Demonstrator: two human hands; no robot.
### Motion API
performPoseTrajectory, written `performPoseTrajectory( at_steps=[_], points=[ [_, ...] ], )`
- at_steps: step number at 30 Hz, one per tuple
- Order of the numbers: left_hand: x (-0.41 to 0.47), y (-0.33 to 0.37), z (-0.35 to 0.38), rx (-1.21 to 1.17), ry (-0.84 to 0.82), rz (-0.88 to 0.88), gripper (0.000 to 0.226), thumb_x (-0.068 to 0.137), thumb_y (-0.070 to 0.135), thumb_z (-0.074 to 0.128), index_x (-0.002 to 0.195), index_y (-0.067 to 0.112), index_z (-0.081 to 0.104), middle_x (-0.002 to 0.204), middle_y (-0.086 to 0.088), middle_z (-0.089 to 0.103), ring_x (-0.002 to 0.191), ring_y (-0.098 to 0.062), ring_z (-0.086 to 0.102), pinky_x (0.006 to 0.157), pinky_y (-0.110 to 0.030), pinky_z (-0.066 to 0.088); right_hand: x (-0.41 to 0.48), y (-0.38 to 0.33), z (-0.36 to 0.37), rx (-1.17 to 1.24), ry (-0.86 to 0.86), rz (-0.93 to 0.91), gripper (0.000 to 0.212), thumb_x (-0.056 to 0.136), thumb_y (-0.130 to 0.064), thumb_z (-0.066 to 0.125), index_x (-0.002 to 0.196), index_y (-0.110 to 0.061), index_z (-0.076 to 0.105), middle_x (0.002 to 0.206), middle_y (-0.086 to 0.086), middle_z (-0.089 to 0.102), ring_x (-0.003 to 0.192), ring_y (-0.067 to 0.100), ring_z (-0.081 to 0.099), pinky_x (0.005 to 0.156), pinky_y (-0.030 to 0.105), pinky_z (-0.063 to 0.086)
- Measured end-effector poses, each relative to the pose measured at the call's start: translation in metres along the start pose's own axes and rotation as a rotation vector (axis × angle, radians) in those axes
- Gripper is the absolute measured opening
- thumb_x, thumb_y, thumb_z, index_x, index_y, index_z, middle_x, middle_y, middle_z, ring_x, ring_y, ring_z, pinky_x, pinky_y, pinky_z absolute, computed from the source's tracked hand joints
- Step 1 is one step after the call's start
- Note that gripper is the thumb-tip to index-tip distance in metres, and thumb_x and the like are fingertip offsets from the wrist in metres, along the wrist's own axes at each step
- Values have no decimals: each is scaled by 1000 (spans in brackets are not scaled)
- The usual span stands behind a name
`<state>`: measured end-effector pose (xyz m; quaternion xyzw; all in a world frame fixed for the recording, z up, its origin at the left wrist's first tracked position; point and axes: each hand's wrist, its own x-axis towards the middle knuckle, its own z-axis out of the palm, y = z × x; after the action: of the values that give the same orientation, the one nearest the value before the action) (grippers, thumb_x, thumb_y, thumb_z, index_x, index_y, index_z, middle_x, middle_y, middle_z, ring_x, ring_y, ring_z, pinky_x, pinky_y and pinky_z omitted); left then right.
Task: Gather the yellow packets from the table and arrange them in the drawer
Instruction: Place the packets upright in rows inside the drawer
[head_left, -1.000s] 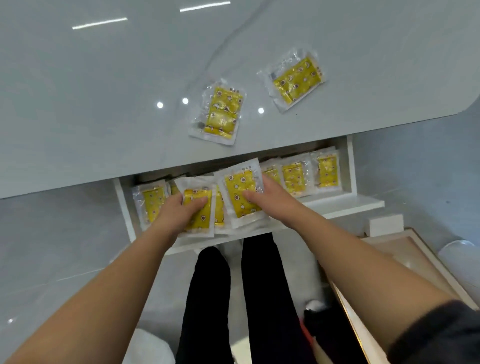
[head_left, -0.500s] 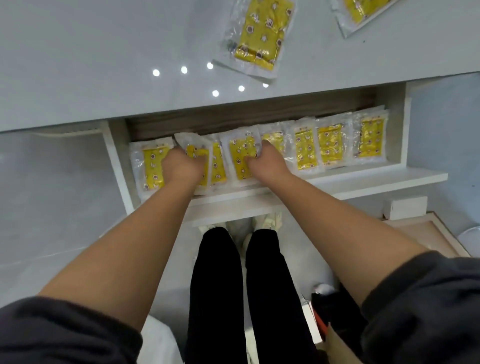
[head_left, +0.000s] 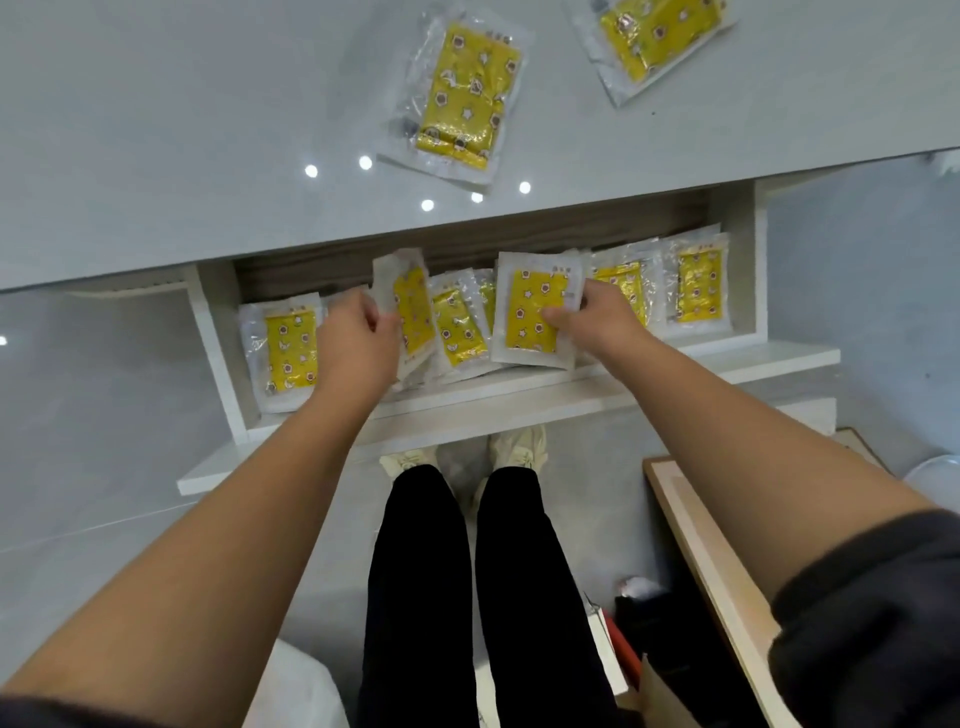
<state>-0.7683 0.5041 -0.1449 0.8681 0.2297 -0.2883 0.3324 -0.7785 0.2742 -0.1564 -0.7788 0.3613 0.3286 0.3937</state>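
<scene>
Pinching one tilted yellow packet (head_left: 410, 306) in left hand (head_left: 358, 338), gripping a second packet (head_left: 535, 312) in right hand (head_left: 597, 319), over the drawer (head_left: 218, 338) row, likely to slot both in; leaving two more packets (head_left: 462, 98) on the table (head_left: 156, 156).

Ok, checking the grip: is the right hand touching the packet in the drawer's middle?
Touching. Head view shows the right hand pinching the packet, fingers on its yellow face.

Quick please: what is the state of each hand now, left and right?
Left hand: pinches the tilted packet in the drawer.
Right hand: holds the front packet, thumb on its face.
</scene>
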Motion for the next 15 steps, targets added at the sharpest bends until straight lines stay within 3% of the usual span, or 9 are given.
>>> performPoseTrajectory(
  at_steps=[4, 7, 9, 11, 13, 15],
  points=[
    [-2, 9, 23, -220, -108, 20, 29, 89, 11, 56, 68, 20, 37, 64, 0, 42, 57, -15, 40, 53, -28, 36, 18, 11, -8, -256, 34, -47, 33, 85, -22, 70, 112, -9, 57, 103, 7, 63, 94, 24, 60, 76, 33, 48],
    [-3, 17, 46, -374, -202, -55, 31, 87, 7, 61, 69, 20, 40, 62, 2, 39, 53, -12, 37, 54, -26, 37, 24, 18, -14, -487, 154, -116, 52, 83, -25, 71, 127, -15, 45, 116, 12, 60, 105, 32, 59, 84, 42, 51],
    [-5, 25, 62, -426, -283, -79, 32, 86, 7, 64, 69, 20, 41, 61, 2, 38, 54, -14, 38, 59, -29, 39, 22, 21, -20, -582, 295, -266, 52, 85, -25, 67, 131, -15, 43, 124, 12, 54, 114, 31, 53, 92, 45, 47],
    [-5, 33, 75, -479, -343, -102, 32, 85, 7, 65, 70, 20, 41, 63, -2, 40, 63, -18, 44, 64, -38, 42, 20, 17, -24, -391, 247, -389, 44, 91, -26, 57, 132, -14, 45, 123, 6, 54, 112, 23, 53, 94, 39, 46],
    [-3, 41, 85, -587, -397, -145, 31, 86, 5, 65, 71, 19, 42, 70, -7, 47, 75, -25, 52, 75, -49, 51, 16, 10, -24, -92, 28, -346, 43, 95, -27, 55, 136, -15, 45, 113, -4, 55, 99, 9, 55, 84, 23, 46],
    [-2, 47, 90, -599, -403, -136, 26, 87, 5, 64, 74, 16, 45, 75, -7, 55, 79, -25, 59, 76, -41, 55, 20, 10, -22, 33, -72, -267, 46, 92, -22, 62, 134, -14, 47, 105, -7, 55, 92, 6, 57, 79, 20, 50]
  ],
)
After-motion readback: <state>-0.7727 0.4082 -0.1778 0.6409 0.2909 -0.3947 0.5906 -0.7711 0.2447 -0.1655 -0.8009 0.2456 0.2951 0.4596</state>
